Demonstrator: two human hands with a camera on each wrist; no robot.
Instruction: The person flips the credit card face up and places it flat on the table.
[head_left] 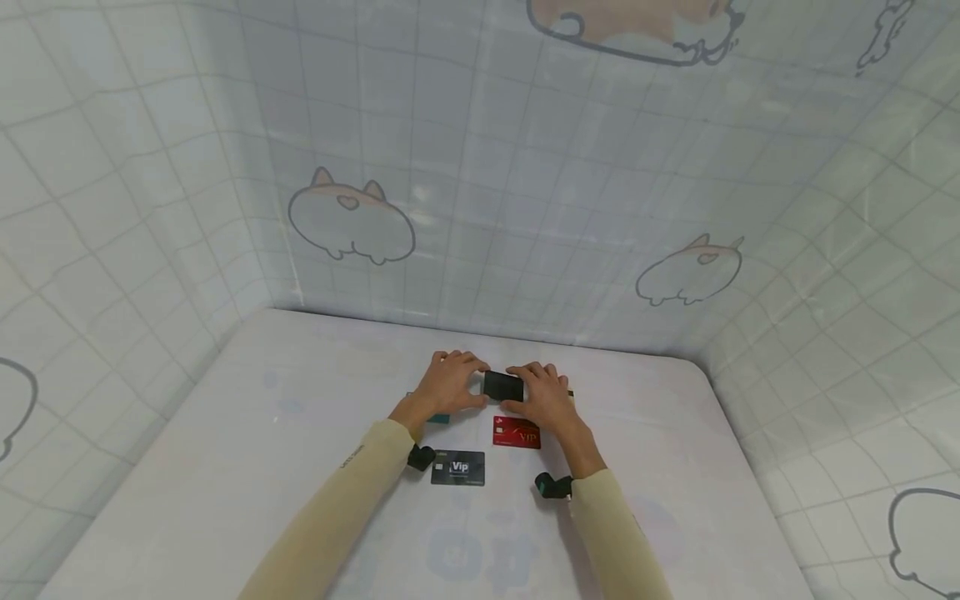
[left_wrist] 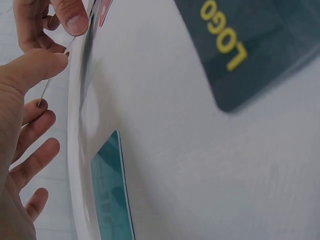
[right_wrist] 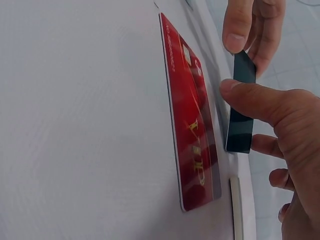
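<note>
Between both hands, slightly above the table in the wrist views, a dark card [head_left: 503, 386] is held by its short ends. My left hand [head_left: 450, 382] pinches the left end between thumb and finger; its other fingers spread loosely in the left wrist view. The right hand [head_left: 545, 397] pinches the opposite end, thumb across the face of the card [right_wrist: 241, 131]. Just nearer than the hands lies a red VIP card [head_left: 517, 432]. Closer still is a dark Vip card [head_left: 458, 468]. A teal card [left_wrist: 109, 192] lies by the left hand, partly hidden by it in the head view.
A pale card edge [right_wrist: 235, 205] shows beside the right hand, mostly covered in the head view. The white table [head_left: 300, 392] meets a grid-patterned curtain [head_left: 480, 208] with cartoon animals at its back edge. Black wrist devices [head_left: 553, 486] sit under the forearms.
</note>
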